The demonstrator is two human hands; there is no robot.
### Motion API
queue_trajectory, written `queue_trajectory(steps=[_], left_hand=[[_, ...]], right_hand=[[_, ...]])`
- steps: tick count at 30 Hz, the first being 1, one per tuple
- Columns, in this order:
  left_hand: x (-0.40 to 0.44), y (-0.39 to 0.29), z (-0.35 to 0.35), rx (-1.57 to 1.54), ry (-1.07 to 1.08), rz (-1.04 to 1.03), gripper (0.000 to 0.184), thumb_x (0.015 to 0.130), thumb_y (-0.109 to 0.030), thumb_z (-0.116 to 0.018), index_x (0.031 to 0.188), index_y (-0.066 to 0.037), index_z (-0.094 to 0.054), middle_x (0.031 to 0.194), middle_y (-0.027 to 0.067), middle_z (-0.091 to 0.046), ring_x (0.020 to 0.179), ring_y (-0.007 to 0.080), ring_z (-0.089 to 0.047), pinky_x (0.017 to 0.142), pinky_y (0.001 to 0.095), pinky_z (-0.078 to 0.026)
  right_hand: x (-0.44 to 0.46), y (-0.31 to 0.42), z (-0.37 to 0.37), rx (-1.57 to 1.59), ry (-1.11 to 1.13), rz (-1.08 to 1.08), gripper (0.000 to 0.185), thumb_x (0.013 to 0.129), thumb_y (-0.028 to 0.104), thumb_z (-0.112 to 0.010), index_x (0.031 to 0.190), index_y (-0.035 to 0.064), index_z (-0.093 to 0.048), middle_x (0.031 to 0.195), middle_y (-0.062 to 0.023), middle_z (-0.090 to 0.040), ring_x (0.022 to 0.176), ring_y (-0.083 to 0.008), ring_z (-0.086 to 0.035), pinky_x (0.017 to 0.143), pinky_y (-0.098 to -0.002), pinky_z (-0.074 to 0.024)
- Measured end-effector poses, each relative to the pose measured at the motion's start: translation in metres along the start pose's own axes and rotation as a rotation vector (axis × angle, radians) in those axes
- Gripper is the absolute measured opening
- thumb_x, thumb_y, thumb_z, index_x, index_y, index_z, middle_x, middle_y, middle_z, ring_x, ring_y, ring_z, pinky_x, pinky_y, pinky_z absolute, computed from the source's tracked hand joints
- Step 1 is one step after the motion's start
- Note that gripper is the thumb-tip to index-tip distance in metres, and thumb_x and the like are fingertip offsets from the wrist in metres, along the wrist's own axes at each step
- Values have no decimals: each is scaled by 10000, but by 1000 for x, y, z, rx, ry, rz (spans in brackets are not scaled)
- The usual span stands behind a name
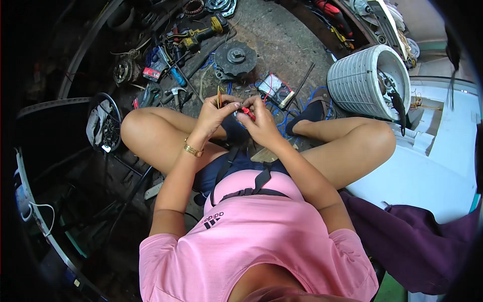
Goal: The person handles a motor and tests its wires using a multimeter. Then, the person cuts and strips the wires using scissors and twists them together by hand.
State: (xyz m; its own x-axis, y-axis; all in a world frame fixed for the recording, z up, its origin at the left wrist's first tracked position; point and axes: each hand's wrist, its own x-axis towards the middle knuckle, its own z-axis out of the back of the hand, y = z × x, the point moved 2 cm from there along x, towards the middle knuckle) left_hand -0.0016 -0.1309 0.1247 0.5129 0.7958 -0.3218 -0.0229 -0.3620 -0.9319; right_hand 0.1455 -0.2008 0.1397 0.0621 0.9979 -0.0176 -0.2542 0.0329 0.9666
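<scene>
My left hand [214, 115], with a gold watch [193, 147] at its wrist, is closed in front of my lap. A thin yellow strip or wire [219, 97] sticks up between its fingers; I cannot make out its exact kind. Close beside it, my right hand [261, 123] pinches a small red clip-like piece [247, 112]. The left thumb tip reaches toward that red piece, and the fingers hide whatever joins them. Beyond both hands lies a round dark metal motor part [235, 59] on the floor. Blue wires [287, 113] are strewn below and right of the hands.
A white box-shaped device [270, 84] with a red wire lies ahead. A white plastic basket [347, 83] stands tipped at right. At left are a yellow-black power drill [204, 34], a hammer [174, 92] and a round-rimmed stand [105, 121]. My bent legs flank the work area.
</scene>
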Motion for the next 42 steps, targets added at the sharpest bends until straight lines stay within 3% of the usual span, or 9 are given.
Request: queue_trajectory(steps=[6, 13, 18, 27, 29, 31, 35, 38, 42], left_hand=[[-4, -12, 1, -34, 0, 34, 162, 829, -74, -666, 957, 25, -678, 889, 55, -680, 811, 89, -606, 776, 230, -480], [-9, -8, -1, 166, 119, 56, 228, 851, -130, -662, 1035, 5, -661, 892, 15, -653, 803, 66, -566, 718, 215, -451], [-7, -6, 5, 68, -40, 7, 221, 888, -115, -614, 1070, 6, -644, 875, -10, -640, 784, 47, -546, 689, 206, -443], [-6, -3, -7, -80, -111, -32, 162, 883, -116, -624, 984, 9, -645, 903, 4, -641, 842, 70, -552, 783, 225, -436], [-3, 7, -6, -81, -139, -37, 152, 878, -112, -629, 956, 17, -642, 898, 9, -639, 841, 77, -554, 778, 228, -441], [1, 12, 1, 162, -233, -105, 158, 861, -116, -643, 948, 16, -645, 883, 29, -655, 826, 98, -577, 771, 241, -446], [0, 3, 6, 755, -179, -232, 205, 809, -194, -671, 943, -40, -661, 865, 133, -661, 790, 236, -623, 752, 348, -439], [-3, 3, -6, 818, -88, -283, 219, 805, -183, -681, 915, 3, -645, 815, 134, -661, 732, 230, -633, 686, 314, -455], [-3, -2, -11, 883, -3, -192, 229, 812, -214, -676, 913, -10, -647, 776, 124, -635, 735, 270, -596, 718, 362, -418]], right_hand=[[-8, -11, 3, 39, -32, -41, 253, 883, 146, -577, 1050, 7, -448, 825, -153, -581, 767, -253, -598, 703, -346, -454], [-3, -15, -5, 230, -120, -10, 175, 906, 71, -539, 1026, -14, -445, 769, -114, -598, 712, -161, -589, 663, -290, -458], [-2, -18, -8, 344, -139, -34, 145, 911, 69, -537, 994, -6, -445, 729, -85, -600, 682, -125, -583, 643, -269, -459], [4, -5, -16, 255, -110, -169, 122, 901, 50, -539, 975, -8, -462, 766, -106, -603, 681, -154, -596, 625, -285, -460], [5, -5, -14, 208, -168, -66, 109, 901, 59, -533, 967, -10, -480, 806, -112, -601, 715, -166, -597, 642, -297, -461], [11, -12, -5, 12, -298, 153, 108, 899, 76, -522, 966, -8, -511, 838, -110, -583, 759, -189, -580, 677, -314, -458], [21, 0, 21, 129, -181, -43, 259, 839, 74, -589, 1092, 36, -543, 751, -88, -578, 669, -174, -566, 629, -297, -447], [30, 14, 22, -35, 98, -69, 248, 830, 67, -637, 1065, 8, -587, 664, 33, -451, 620, -57, -441, 556, -220, -373], [38, -13, 8, 100, 101, -38, 171, 817, 51, -652, 975, -10, -631, 685, 1, -584, 651, -51, -515, 581, -233, -434]])
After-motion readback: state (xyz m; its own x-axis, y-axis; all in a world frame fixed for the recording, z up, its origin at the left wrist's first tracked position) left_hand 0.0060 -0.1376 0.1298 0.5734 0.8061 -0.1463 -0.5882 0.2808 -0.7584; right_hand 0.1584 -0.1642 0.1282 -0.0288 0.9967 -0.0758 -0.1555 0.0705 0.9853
